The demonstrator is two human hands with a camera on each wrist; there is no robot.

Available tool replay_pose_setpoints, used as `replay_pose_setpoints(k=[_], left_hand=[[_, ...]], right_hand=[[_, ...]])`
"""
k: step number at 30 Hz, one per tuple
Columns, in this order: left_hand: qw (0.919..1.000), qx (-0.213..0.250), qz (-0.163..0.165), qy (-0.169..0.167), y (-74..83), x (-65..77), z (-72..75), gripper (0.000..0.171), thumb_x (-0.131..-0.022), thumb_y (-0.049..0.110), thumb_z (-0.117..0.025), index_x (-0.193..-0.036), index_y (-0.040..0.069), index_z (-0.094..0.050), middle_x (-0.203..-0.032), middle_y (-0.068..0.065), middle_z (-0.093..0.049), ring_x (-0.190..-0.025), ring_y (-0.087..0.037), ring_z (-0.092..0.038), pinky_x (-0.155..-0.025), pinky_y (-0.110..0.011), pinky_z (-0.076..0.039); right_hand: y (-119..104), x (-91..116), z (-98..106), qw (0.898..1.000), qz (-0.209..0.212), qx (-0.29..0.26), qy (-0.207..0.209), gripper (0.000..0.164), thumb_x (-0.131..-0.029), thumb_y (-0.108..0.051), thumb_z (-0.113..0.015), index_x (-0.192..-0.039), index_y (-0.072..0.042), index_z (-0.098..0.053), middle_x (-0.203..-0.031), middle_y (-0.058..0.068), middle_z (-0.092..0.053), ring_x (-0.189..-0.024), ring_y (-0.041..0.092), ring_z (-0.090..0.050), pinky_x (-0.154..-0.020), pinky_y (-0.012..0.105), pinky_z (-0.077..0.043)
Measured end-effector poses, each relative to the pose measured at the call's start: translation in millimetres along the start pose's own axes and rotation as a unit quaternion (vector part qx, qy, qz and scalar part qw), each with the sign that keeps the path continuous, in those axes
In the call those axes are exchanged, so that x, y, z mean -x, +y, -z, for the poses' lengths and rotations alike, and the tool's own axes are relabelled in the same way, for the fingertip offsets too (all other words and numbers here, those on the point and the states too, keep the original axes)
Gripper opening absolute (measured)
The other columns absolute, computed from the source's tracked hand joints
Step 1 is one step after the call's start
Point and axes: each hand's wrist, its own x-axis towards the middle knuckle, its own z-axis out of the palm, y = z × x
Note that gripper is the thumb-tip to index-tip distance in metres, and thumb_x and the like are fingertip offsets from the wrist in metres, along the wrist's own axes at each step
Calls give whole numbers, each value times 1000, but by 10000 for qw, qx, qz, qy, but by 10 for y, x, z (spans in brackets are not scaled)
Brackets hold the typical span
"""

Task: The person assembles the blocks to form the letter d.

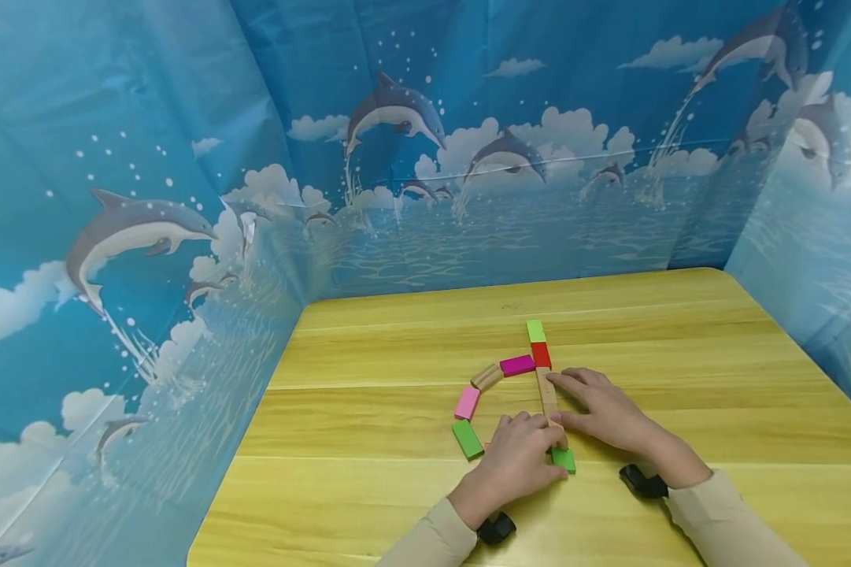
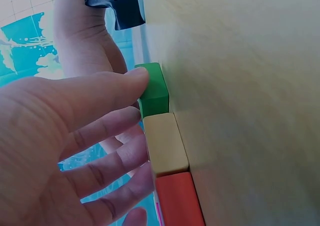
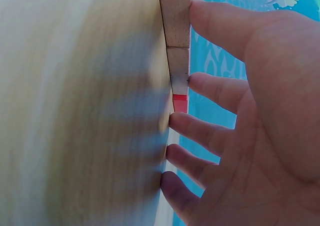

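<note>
Small coloured and plain wooden blocks lie flat on the table in a curve joined to a straight column. My left hand (image 1: 520, 461) is at the column's near end. In the left wrist view its thumb touches the green block (image 2: 154, 94), and its other fingers extend beside the plain wooden block (image 2: 166, 143) and the red-orange block (image 2: 180, 198). From the right, my right hand (image 1: 605, 413) touches the column's plain blocks (image 1: 547, 390) with thumb and index fingertips; its remaining fingers are spread. The left hand partly covers the near part of the curve.
Beyond the plain blocks, the column continues with a red block (image 1: 541, 354) and a light green one (image 1: 534, 331). The curve includes magenta (image 1: 517, 365), plain (image 1: 487, 377), pink (image 1: 467, 402) and green (image 1: 468, 439) blocks. Dolphin-printed curtains (image 1: 397, 236) surround the wooden table (image 1: 354, 378).
</note>
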Motion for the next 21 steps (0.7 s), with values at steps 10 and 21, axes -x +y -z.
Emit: replay_pose_setpoints(k=[10, 21], left_hand=[[9989, -170, -14, -444, 24, -19, -10, 38, -86, 52, -76, -124, 49, -68, -118, 19, -60, -101, -6, -53, -79, -31, -39], [9987, -200, 60, -466, 8, -17, -26, 36, -87, 52, -75, -122, 50, -69, -112, 20, -60, -92, -4, -49, -75, -28, -35]], right_hand=[[15, 6, 9, 10000, -1, -47, -20, 71, -96, -49, -66, -153, -13, -45, -145, 20, -46, -133, 44, -40, -97, 69, -37], [10, -9, 5, 10000, 2, 16, -30, 71, -95, -50, -66, -153, -13, -45, -145, 19, -46, -132, 44, -40, -98, 68, -38]])
